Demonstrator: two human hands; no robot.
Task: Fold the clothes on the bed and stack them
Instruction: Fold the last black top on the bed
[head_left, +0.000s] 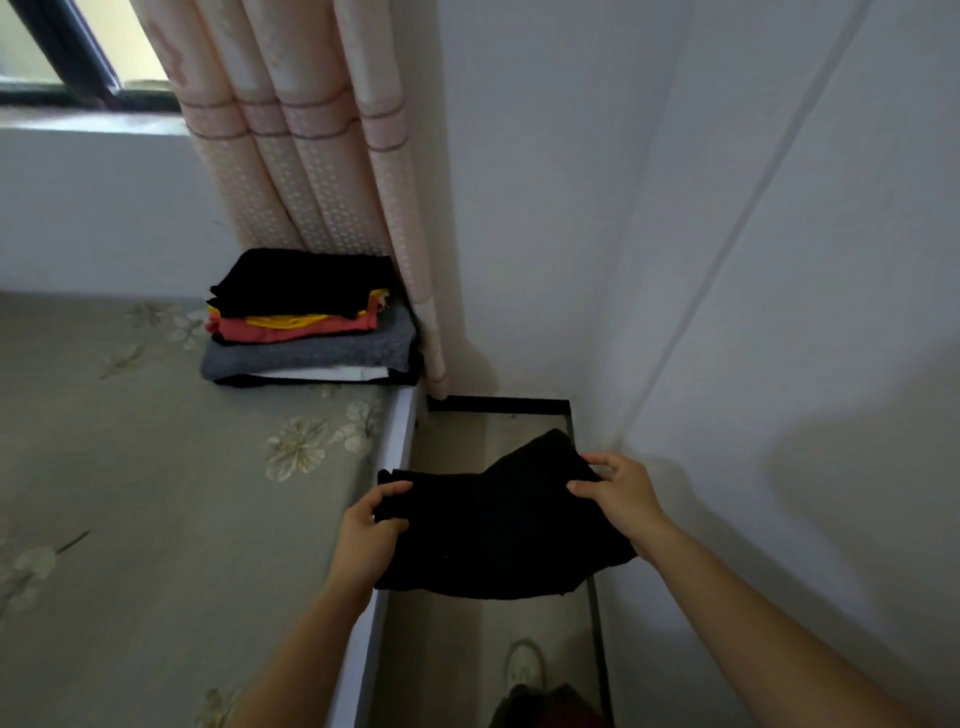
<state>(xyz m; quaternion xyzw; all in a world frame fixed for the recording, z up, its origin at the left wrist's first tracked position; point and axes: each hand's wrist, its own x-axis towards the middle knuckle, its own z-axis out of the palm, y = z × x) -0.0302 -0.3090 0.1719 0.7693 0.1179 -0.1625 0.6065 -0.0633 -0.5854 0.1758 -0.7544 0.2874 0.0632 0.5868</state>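
Here the left hand (375, 525) and right hand (618, 493) each grip a black garment (498, 525), held above the floor gap between bed (130, 467) and white wall (779, 260). A folded stack (311, 322) sits on the floral bed's far corner, touching the pink curtain (311, 156) beneath the window (62, 52).

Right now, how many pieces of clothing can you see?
7 at least. One black garment in the left hand and right hand; six stacked on the bed by the curtain: black top, yellow, red, grey, white, black bottom. Folds may hide more.
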